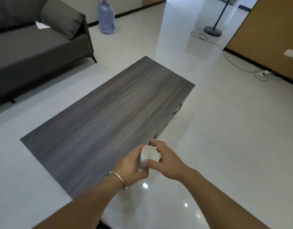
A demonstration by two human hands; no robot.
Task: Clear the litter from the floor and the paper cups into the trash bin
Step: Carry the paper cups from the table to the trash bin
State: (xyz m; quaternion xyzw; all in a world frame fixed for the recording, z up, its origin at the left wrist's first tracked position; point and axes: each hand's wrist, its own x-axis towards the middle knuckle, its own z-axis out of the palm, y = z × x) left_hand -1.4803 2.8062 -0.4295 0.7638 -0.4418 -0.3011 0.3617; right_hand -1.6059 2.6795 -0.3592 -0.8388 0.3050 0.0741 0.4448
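Glossy white tile floor (225, 129) fills most of the view, with a grey sofa (35, 52) at the far left and a low table (109, 113) topped in dark wood grain running across the middle. A blue water jug (105, 19) stands on the floor beyond the sofa's end. Over the table's near right edge, the left hand (131, 165) wraps its curled fingers round the side of a white paper cup (150, 154), whose open mouth tilts up toward the camera. The right hand (166, 160) pinches the cup's rim, thumb on the near edge and fingers curved over the far edge. A thin bracelet (119, 178) circles the left wrist.
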